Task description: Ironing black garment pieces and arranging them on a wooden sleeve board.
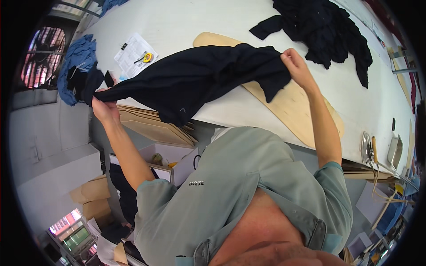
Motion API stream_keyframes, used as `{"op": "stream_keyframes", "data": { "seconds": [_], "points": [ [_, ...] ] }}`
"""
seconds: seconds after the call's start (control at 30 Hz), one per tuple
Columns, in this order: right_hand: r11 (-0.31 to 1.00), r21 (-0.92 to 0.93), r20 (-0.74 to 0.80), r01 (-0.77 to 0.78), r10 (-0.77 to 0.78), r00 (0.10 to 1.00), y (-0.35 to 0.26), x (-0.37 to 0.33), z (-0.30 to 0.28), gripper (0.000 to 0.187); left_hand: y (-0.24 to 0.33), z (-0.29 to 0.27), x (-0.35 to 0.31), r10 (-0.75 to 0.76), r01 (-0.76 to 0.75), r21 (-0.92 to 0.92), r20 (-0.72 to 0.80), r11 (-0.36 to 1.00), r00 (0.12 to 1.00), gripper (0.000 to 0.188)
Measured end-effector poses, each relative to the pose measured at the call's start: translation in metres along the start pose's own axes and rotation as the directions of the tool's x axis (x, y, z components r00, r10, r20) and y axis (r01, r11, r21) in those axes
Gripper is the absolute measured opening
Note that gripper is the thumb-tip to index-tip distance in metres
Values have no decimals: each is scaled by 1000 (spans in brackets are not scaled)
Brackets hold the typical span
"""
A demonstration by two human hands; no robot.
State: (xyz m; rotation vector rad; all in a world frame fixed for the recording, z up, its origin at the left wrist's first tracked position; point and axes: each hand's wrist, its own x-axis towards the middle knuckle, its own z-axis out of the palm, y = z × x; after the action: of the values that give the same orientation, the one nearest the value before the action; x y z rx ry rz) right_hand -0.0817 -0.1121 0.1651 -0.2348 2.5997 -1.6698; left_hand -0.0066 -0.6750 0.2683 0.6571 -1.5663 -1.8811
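Observation:
A dark navy garment [191, 75] is stretched sideways between my two hands over the front of a white table [177, 22]. My left hand [106, 110] is closed on its narrow left end, near the table's left edge. At the other end, my right hand [298, 70] pinches the upper right corner. A loose flap hangs down below that corner, and the garment's middle sags past the table's front edge. Beneath it lies a long pale wooden board [288, 111] with rounded ends, partly covered by the cloth.
More dark garments [324, 33] are heaped at the far right. Papers [128, 57] with a yellow tape measure [147, 57] lie behind the garment. Blue cloth [82, 51] hangs over the left edge. An iron [366, 148] and metal tray [395, 153] stand at right; an open drawer [184, 166] is below.

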Motion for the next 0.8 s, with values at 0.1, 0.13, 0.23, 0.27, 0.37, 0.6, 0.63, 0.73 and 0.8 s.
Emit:
{"op": "stream_keyframes", "data": {
  "seconds": [0.1,0.13,0.23,0.27,0.37,0.6,0.63,0.73,0.8],
  "points": [
    [988,156,136,-16,-6,991,-53,-15,-47,17,41,-15,2,-9,7,-45,-43,999,999,41],
    [973,233,170,2,-43,985,-62,-20,-63,15,52,-17,2,-30,26,-71,-58,997,998,42],
    [935,354,263,-16,-83,961,-71,-32,-121,11,73,-33,17,-63,64,-139,10,988,998,50],
    [933,360,271,-12,-92,958,-74,-35,-136,11,73,-37,26,-55,54,-137,-1,989,999,50],
    [954,296,356,-53,-59,932,-71,-46,-171,12,62,-37,61,-185,203,-184,107,962,977,60],
    [946,-310,71,-93,121,990,-30,-22,-235,20,-6,48,129,-289,308,-203,122,929,950,72],
    [946,-319,-67,-49,30,997,-31,-8,-236,19,-6,55,129,-292,295,-247,48,923,955,74],
    [921,-384,-261,66,-177,949,-50,-9,-256,17,2,81,115,-230,228,-370,39,901,972,77],
    [867,-455,-317,204,-372,872,-58,-14,-273,15,18,91,86,-82,118,-492,95,862,992,81]
  ]
}}
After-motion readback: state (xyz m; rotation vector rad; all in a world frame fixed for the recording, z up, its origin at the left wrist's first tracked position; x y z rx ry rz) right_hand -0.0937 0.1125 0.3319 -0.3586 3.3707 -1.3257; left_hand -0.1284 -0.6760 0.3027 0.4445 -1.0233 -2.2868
